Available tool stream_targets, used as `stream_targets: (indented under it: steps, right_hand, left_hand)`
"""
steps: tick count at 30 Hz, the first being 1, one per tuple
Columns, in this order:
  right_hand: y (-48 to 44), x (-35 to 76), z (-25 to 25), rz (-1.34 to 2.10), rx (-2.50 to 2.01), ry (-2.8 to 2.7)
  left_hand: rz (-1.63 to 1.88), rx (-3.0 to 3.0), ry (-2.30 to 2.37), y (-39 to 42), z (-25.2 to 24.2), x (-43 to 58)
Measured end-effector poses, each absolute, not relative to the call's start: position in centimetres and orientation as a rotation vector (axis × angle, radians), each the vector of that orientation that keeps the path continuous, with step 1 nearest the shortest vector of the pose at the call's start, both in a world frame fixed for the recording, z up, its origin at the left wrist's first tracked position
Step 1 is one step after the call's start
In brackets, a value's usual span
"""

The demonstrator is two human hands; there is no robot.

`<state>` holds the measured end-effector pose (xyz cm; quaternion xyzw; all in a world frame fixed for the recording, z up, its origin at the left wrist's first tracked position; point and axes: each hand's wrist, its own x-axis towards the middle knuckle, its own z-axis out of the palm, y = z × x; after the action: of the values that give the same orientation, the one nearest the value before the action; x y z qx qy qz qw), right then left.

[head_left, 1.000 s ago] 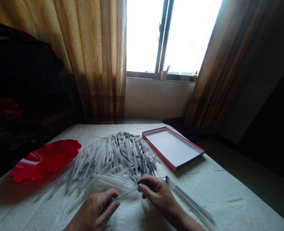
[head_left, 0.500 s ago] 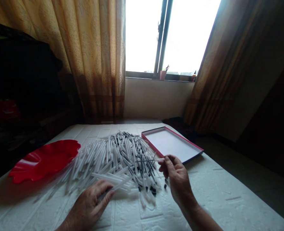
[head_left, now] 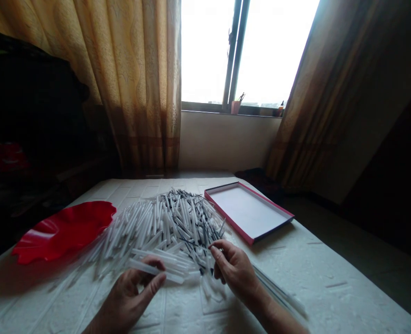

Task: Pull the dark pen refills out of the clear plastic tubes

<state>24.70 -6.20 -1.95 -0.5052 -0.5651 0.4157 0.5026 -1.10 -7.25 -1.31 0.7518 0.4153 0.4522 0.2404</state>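
My left hand [head_left: 129, 292] is closed around a translucent white plastic tube [head_left: 172, 276], which lies across its fingers and thumb. In front of my hands spreads a pile of similar tubes [head_left: 136, 227], mixed with thin dark rods [head_left: 205, 227]. Thumb and fingertips of my right hand [head_left: 231, 266] are pinched together at the pile's right front side; what is between them is too fine to make out. Beyond my right forearm runs a blurred, long, thin dark and pale strip [head_left: 282, 292].
A red wavy-edged bowl [head_left: 64, 232] stands left of the pile on the white brick-patterned table [head_left: 330, 278]. At the right back lies a shallow box lid [head_left: 247, 208], white inside with red and dark edges. Curtains [head_left: 139, 83] and a window are behind.
My right hand has moved left and toward me, and the thin rod no longer shows in it. The tube in my left hand has turned. A blurred strip has appeared beside my right forearm.
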Motion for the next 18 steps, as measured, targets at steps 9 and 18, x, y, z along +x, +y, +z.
stream_targets:
  steps: [9, 18]
  right_hand:
    - [-9.0, 23.2, 0.2, 0.921, -1.076, -2.025]
    - [-9.7, 22.0, -0.8, 0.992, -1.141, -2.117]
  left_hand:
    - [1.022, 1.701, 1.058, -7.7, -2.9, -0.8]
    - [1.133, 1.973, 1.026, -9.1, 0.0, 0.0]
